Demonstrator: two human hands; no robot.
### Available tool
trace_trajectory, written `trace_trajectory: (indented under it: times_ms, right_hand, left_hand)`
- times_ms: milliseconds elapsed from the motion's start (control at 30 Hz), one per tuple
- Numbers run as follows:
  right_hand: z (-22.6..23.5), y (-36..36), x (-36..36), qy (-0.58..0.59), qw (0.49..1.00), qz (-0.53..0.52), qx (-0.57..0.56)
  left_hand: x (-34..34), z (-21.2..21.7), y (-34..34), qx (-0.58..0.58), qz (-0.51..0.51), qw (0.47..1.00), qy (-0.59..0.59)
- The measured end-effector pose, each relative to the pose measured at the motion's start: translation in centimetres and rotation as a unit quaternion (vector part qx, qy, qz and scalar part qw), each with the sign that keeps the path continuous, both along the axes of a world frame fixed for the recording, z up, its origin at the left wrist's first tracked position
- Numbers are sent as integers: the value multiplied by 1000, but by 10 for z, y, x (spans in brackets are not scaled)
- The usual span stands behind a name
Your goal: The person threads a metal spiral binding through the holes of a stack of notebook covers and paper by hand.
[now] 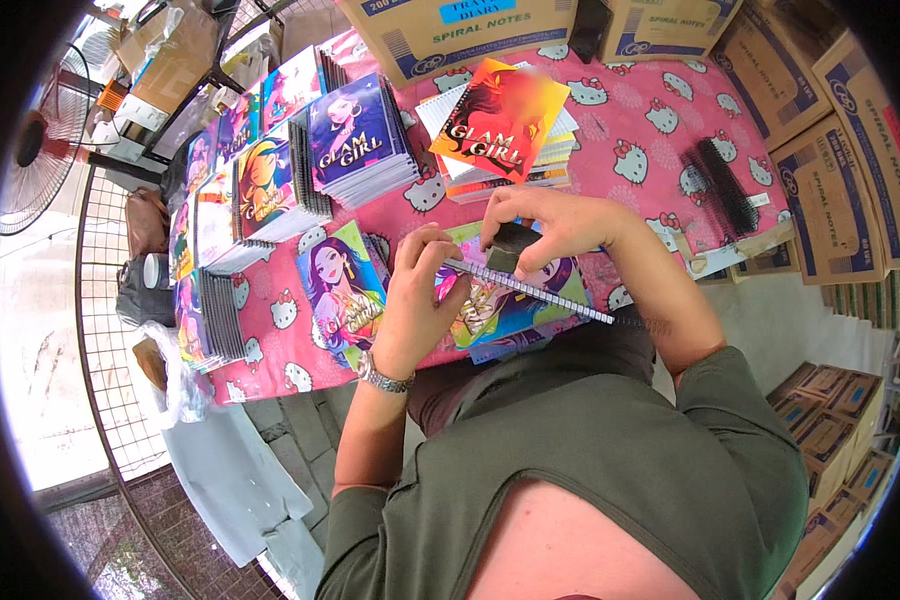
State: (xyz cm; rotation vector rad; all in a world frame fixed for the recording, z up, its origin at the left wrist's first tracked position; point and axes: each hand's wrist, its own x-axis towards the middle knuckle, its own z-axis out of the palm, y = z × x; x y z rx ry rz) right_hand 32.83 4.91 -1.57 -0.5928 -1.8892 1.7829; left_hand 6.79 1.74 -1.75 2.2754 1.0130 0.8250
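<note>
At table edge (270, 375), both hands grip notebook (500, 305) spiral.

- The left hand (415, 300) covered the near end of the spiral notebook (515, 295), hiding its corner.
- Right hand (555, 225) closed over a dark block (510, 245) above that notebook; its kind couldn't be told.
- Orange cover (500, 118) beyond the notebook was partly blurred.

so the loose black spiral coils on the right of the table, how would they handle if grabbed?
The black spiral coils look thin and open, so probably light and springy. Being round, likely to roll. Heaped together, they may tangle.
</note>
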Motion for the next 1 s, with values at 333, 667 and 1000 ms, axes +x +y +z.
trace_trajectory:
  times_ms: [333, 667, 1000]
  right_hand:
    - [3, 2, -1, 69, 996, 40, -34]
    - [-57, -8, 29, -239, 939, -215, 120]
    - [17, -37, 9, -303, 923, -70, 227]
  left_hand:
    - [-1, -2, 6, -76, -57, 995, -34]
    - [12, 2, 1, -98, 12, 995, -27]
    - [5, 8, -23, -88, 29, 996, 5]
